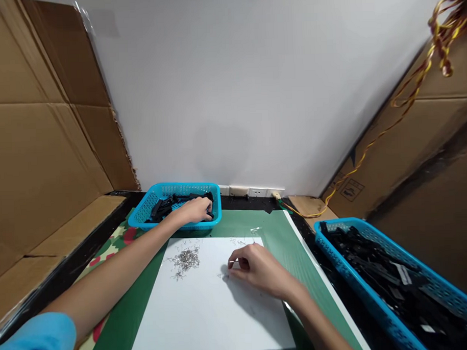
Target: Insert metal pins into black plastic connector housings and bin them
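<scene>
My left hand reaches into the far blue basket, which holds several black plastic parts. Its fingers are curled down among the parts at the basket's right end, and what they grip is partly hidden. Over the white sheet, my right hand has thumb and forefinger pinched together. A thin, light sliver shows at those fingertips, too small to name. Left of the right hand lies a pile of tiny silvery metal pieces. A few more are scattered near its fingertips and along the sheet's top edge.
A second blue basket full of black parts stands at the right. Cardboard panels flank both sides, with a white wall behind. Power sockets line the wall's base. A twisted yellow-brown cable hangs at the right.
</scene>
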A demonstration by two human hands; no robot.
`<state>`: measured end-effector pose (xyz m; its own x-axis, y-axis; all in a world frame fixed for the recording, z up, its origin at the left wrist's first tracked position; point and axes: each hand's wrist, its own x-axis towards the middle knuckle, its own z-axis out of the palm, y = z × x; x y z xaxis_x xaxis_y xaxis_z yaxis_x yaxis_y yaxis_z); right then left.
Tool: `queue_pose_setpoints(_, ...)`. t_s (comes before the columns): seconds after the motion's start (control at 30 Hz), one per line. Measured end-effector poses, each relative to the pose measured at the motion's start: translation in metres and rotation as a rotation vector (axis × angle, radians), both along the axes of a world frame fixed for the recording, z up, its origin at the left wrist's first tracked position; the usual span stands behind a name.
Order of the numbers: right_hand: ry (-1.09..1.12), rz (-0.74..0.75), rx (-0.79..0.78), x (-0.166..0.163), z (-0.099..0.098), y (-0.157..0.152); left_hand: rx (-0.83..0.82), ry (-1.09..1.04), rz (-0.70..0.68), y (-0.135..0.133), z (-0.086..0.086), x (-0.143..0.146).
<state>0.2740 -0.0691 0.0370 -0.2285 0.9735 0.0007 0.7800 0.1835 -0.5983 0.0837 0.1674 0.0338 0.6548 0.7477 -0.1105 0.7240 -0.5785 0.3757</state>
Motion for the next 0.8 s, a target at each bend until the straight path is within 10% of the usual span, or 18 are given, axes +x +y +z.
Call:
queue_pose_setpoints(0.27, 0.074, -0.018, -0.057, -0.007, -0.014, -0.001, 0.210, -0.330, 0.118, -0.002, 0.016, -0.025)
queue_pose_setpoints(0.47, 0.006, 0.021, 0.002, -0.009, -0.021, -0.002, 0.401, -0.770, 0.226, -0.065, 0.028, -0.043)
queue_pose_setpoints(0.8, 0.028, 0.039, -0.008, 0.008, -0.014, -0.003, -0.452, -1.127, 0.273, -0.195, -0.038, -0.056)
